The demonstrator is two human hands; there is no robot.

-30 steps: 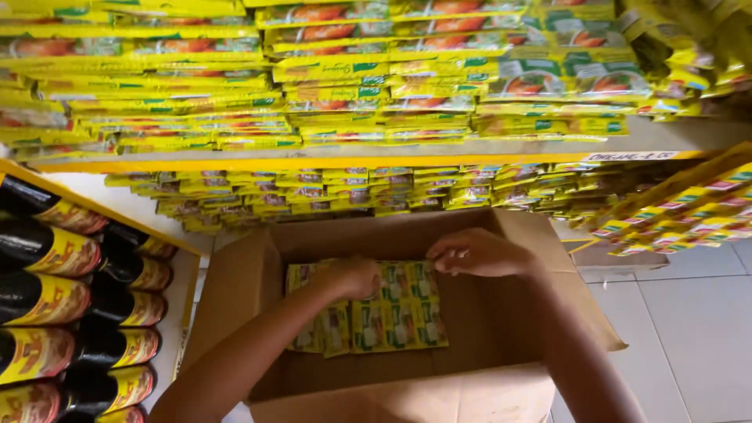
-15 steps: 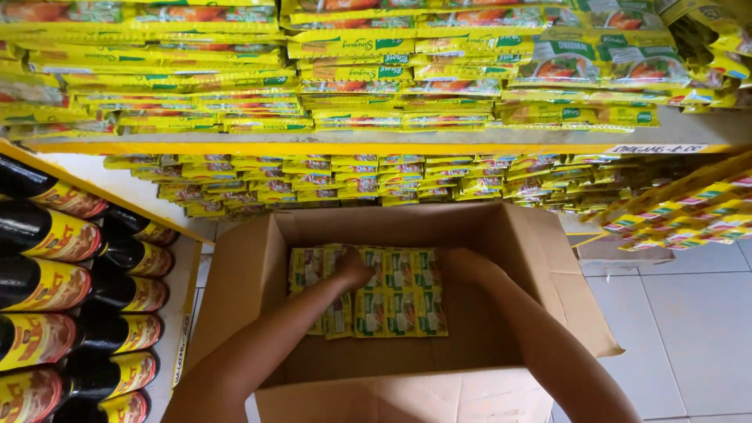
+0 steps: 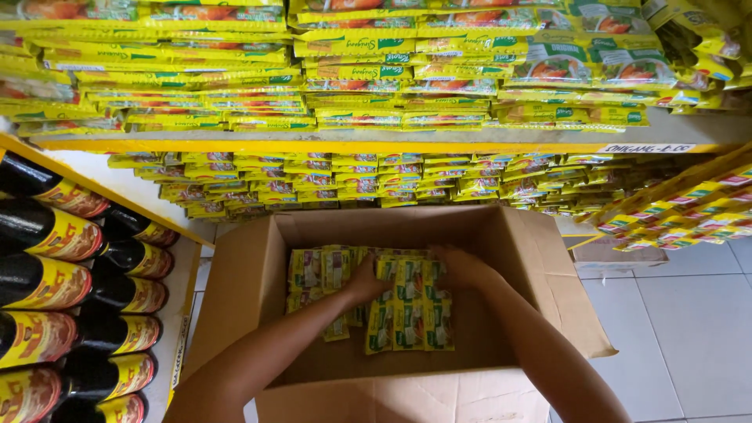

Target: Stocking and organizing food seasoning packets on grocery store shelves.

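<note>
Change: both hands had sunk deeper into the cardboard box than half a second before, onto the sachets.
Left hand: curled over the yellow-green sachets near the middle of the box floor, fingers pressed among them; a firm grip could not be told.
Right hand: fingers bent down on the sachets by the far right part of the stack, touching them.
Sachets: flat rows across the box floor, nearer its far wall.
Shelf packets: flat yellow packets stacked on the shelf above, more on the lower tier.
Bottles: dark, yellow-red labels, lying at the left.
Floor: pale tiles at the right.
</note>
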